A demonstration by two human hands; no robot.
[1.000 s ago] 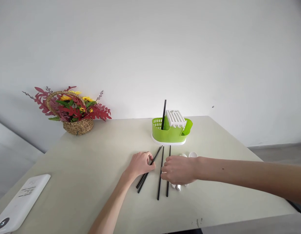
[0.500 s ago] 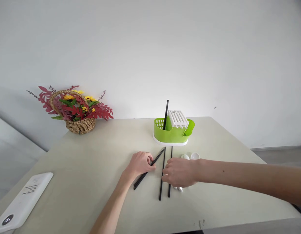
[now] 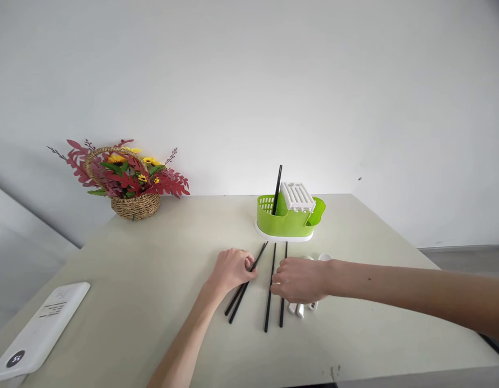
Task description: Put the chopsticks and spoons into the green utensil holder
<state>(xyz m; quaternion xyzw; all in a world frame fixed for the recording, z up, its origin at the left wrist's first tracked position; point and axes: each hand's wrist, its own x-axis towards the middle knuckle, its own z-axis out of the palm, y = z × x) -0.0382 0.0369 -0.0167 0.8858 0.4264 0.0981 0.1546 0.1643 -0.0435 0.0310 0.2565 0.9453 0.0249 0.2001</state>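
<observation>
My left hand (image 3: pixel 232 269) is closed in a pinch around a pair of slanting black chopsticks (image 3: pixel 240 298), whose lower ends are spread slightly apart. My right hand (image 3: pixel 300 279) is curled low over the table, its fingertips at a single black chopstick (image 3: pixel 268 307). Another chopstick (image 3: pixel 282 312) runs partly hidden beneath that hand. Several white spoons (image 3: pixel 300 310) lie under and beyond my right hand, mostly covered. Behind both hands stands a green utensil holder (image 3: pixel 285 223) with a white slotted top (image 3: pixel 298 196); black chopsticks (image 3: pixel 277 191) stand upright in its left compartment.
A woven basket (image 3: pixel 136 208) of artificial flowers stands at the back left near the wall. At the left front lies a white device (image 3: pixel 43 328) with a dark round spot. The table's right edge slopes away behind my right forearm.
The chopsticks in my left hand have swung slightly, their upper ends shifting left and their lower ends spreading. My right hand has moved up a little, uncovering more spoon handles. The view has shifted slightly.
</observation>
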